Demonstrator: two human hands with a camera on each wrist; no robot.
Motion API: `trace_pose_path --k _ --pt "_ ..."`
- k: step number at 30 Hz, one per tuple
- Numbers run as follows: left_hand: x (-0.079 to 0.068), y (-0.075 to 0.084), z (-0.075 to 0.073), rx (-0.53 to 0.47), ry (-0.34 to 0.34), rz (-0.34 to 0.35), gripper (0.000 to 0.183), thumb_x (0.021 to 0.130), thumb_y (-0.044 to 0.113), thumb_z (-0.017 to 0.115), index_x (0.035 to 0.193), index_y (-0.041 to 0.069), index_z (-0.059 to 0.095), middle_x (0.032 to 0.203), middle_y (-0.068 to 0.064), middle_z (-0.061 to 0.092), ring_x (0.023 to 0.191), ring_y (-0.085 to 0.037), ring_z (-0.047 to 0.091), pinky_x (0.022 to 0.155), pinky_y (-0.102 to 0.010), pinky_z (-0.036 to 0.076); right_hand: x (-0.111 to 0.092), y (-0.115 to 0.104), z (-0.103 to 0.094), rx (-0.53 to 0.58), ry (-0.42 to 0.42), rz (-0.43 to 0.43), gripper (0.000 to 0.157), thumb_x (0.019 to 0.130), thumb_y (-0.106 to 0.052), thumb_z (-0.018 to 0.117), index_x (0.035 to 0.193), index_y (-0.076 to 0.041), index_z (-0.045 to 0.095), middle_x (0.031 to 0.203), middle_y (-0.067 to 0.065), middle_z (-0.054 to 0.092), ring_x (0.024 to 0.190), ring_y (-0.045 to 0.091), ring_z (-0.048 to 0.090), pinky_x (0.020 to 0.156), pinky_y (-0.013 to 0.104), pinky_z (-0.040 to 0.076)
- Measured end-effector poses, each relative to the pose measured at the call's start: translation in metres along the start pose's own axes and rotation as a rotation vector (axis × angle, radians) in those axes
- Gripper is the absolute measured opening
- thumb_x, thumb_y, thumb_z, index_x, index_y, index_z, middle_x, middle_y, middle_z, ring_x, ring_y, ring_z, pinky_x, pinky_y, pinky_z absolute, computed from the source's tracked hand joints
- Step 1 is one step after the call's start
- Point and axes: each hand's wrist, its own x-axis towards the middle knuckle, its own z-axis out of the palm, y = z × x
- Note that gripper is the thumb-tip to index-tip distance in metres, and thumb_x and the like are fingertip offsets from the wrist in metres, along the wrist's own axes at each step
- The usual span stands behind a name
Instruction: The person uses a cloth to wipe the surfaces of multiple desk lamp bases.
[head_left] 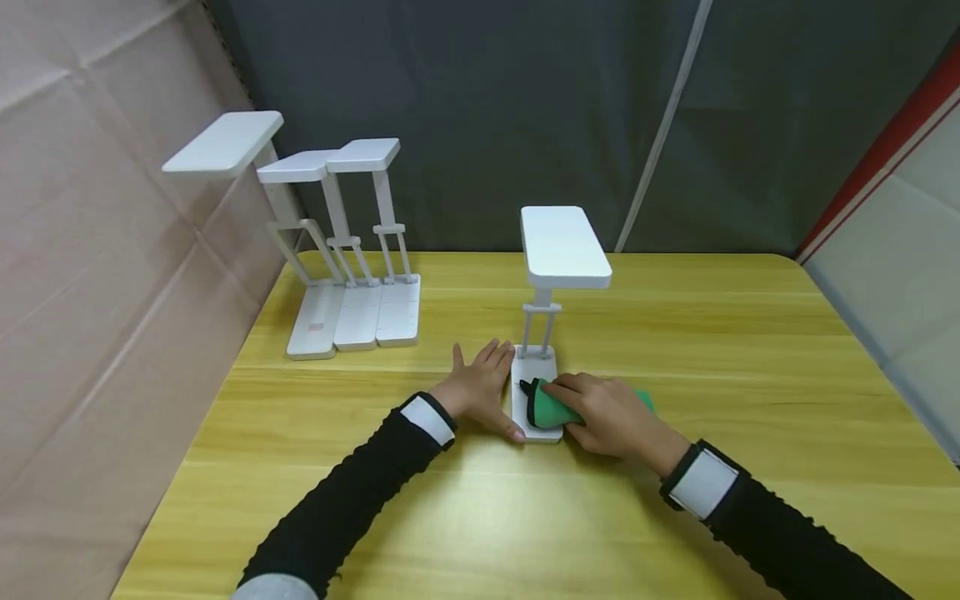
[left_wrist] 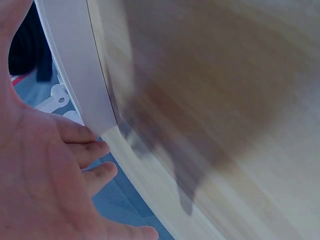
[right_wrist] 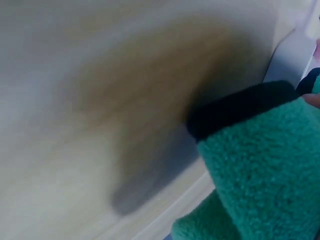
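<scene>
A white desk lamp (head_left: 566, 247) stands upright on the table, its flat head raised above a narrow base (head_left: 534, 367). Along the base's left side lies my left hand (head_left: 483, 393), fingers spread and extended, thumb at the near corner. The left wrist view shows the palm and straight fingers of that hand beside the white base (left_wrist: 75, 55). My right hand (head_left: 611, 417) grips a folded green cloth (head_left: 551, 408) with black edging and presses it on top of the base. Fuzzy green fabric of the cloth (right_wrist: 265, 160) fills much of the right wrist view.
Three more white lamps stand side by side at the table's back left, their bases (head_left: 358, 321) close together and heads (head_left: 225, 143) raised. The wooden table (head_left: 712, 333) meets a dark curtain (head_left: 465, 108) behind and a pale cloth wall (head_left: 112, 292) on the left.
</scene>
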Motion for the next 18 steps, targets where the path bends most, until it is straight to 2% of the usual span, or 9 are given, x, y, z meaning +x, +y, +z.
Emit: trace_pose_path --k 6,9,11,13,16,18 --pt "0.000 0.000 -0.002 0.004 -0.001 -0.010 0.131 0.053 0.081 0.060 0.142 0.007 -0.002 0.150 -0.009 0.001 0.136 -0.023 -0.005 0.096 -0.071 0.002 -0.012 -0.010 -0.007 0.079 -0.008 -0.068 0.047 0.072 -0.020 0.066 0.118 -0.012 0.056 0.107 0.005 0.060 0.087 0.014 0.058 0.064 0.031 0.051" --pt "-0.001 0.000 -0.003 -0.006 -0.002 -0.014 0.131 0.053 0.080 0.061 0.142 0.007 -0.001 0.150 -0.009 0.002 0.136 -0.024 -0.005 0.096 -0.071 0.002 -0.015 -0.009 -0.012 0.205 -0.026 -0.084 0.045 0.072 -0.017 0.066 0.117 -0.015 0.057 0.106 0.000 0.059 0.083 0.007 0.056 0.063 0.024 0.049" --pt "-0.002 0.000 -0.003 -0.012 -0.007 -0.009 0.131 0.054 0.080 0.061 0.142 0.007 -0.002 0.150 -0.009 0.001 0.135 -0.024 -0.005 0.096 -0.071 0.001 -0.016 -0.003 -0.017 0.276 -0.004 -0.052 0.045 0.072 -0.015 0.066 0.116 -0.017 0.056 0.105 -0.002 0.059 0.079 0.005 0.054 0.060 0.023 0.047" --pt "-0.001 0.000 -0.002 -0.017 -0.006 -0.001 0.130 0.054 0.080 0.061 0.142 0.008 -0.002 0.150 -0.009 0.001 0.135 -0.024 -0.005 0.095 -0.071 0.001 -0.015 0.007 -0.022 0.309 0.046 0.044 0.045 0.072 -0.013 0.066 0.115 -0.016 0.056 0.103 -0.002 0.059 0.076 0.006 0.052 0.059 0.024 0.047" --pt "-0.001 0.000 -0.001 -0.019 -0.005 0.007 0.130 0.054 0.080 0.060 0.142 0.008 -0.003 0.150 -0.009 0.000 0.135 -0.024 -0.005 0.095 -0.071 0.001 -0.008 0.026 -0.027 0.225 0.117 0.267 0.044 0.073 -0.014 0.066 0.115 -0.008 0.055 0.100 0.007 0.060 0.073 0.014 0.054 0.056 0.032 0.048" --pt "-0.001 0.000 0.000 -0.024 -0.008 0.004 0.130 0.054 0.080 0.061 0.142 0.008 -0.003 0.150 -0.008 0.000 0.135 -0.024 -0.006 0.095 -0.071 0.001 0.000 0.037 -0.024 0.163 0.101 0.417 0.044 0.075 -0.015 0.066 0.115 -0.002 0.054 0.098 0.014 0.060 0.071 0.019 0.055 0.055 0.036 0.048"
